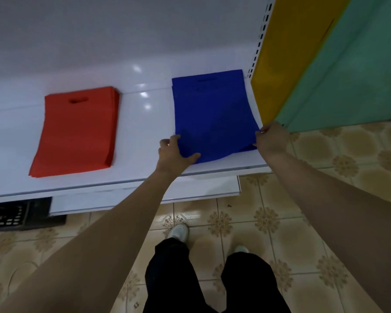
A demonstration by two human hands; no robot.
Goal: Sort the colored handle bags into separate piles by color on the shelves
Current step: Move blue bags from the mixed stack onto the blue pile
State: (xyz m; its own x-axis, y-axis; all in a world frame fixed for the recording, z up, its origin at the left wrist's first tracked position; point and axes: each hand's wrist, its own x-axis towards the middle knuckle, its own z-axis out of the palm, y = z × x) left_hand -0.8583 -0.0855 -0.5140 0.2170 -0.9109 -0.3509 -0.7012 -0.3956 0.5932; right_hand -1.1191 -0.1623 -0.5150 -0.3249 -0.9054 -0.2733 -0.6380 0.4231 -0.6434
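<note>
Nearest, the left hand (175, 152) and right hand (271, 137) are pinching the near corners of the blue bag pile (213, 114), lying at the shelf's (142, 123) right end, well apart from the red bag pile (77, 132) on the left. The near edge is rumpling; tugging could be dragging bags off the shelf front.

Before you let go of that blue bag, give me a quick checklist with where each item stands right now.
1. Blue bag flat on the white shelf: not ok, near edge rumpled.
2. Left hand holds its near left corner: ok.
3. Right hand holds its near right corner: ok.
4. Blue apart from the red pile: ok.
5. Red pile squared: ok.
6. More blue bags underneath: cannot tell.
</note>
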